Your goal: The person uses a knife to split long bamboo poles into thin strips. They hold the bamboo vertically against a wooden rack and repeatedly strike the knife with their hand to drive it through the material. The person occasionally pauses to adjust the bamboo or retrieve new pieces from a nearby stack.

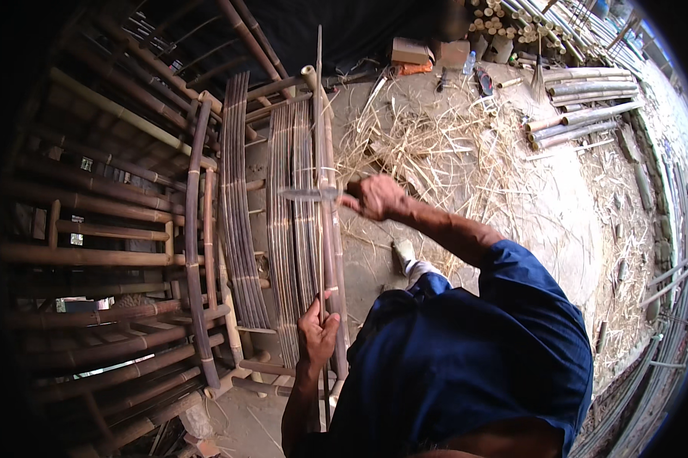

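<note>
My right hand (pixel 378 197) is closed around the handle of a knife (pixel 307 195). Its blade, somewhat blurred, points left across a long thin bamboo strip (pixel 319 84). That strip runs lengthwise over a low bamboo frame, close to its thick right-hand rail (pixel 331 259). Lower down, my left hand (pixel 317 332) grips the strip with the thumb on top; the strip's near end passes beside my forearm. To the left of the knife, dark bamboo slats (pixel 283 252) lie side by side on the frame. Another bundle of slats (pixel 241 214) rests further left.
Stacked bamboo furniture frames (pixel 115 229) fill the left side. Pale shavings (pixel 451 153) litter the floor on the right. Beyond them are bamboo poles (pixel 588 99), a broom (pixel 539 76), a cardboard box (pixel 411 51) and a plastic bottle (pixel 469 62). My shoe (pixel 403 254) stands beside the frame.
</note>
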`<state>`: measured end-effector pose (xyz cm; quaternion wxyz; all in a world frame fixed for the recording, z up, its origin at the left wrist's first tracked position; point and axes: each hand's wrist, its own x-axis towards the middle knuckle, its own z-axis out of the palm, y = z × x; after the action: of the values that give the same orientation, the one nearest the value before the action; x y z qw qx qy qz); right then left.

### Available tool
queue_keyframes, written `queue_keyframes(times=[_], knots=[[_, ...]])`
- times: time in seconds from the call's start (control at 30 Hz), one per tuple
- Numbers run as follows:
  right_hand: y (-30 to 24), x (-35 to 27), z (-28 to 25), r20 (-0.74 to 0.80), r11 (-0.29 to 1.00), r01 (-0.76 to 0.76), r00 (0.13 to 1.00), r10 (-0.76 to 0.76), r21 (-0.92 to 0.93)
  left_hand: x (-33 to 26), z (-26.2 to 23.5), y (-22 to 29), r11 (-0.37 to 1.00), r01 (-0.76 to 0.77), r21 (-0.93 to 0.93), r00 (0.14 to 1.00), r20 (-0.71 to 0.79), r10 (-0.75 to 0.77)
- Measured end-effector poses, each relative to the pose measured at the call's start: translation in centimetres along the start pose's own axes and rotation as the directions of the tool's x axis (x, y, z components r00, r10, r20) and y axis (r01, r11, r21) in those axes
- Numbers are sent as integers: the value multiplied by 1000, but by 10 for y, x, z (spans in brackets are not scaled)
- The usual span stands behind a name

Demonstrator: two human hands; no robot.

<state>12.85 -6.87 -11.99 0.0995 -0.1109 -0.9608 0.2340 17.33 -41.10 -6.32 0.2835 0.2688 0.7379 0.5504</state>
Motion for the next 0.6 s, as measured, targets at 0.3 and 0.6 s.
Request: queue_keyframes(times=[0.3, 0.6], knots=[[66, 55, -60, -195, 985, -172, 965, 174, 30, -73, -24, 37, 969, 131, 208, 989, 33, -141], [47, 24, 16, -115, 978, 152, 979, -169, -142, -113, -44, 6, 947, 313, 78, 950, -17, -313]])
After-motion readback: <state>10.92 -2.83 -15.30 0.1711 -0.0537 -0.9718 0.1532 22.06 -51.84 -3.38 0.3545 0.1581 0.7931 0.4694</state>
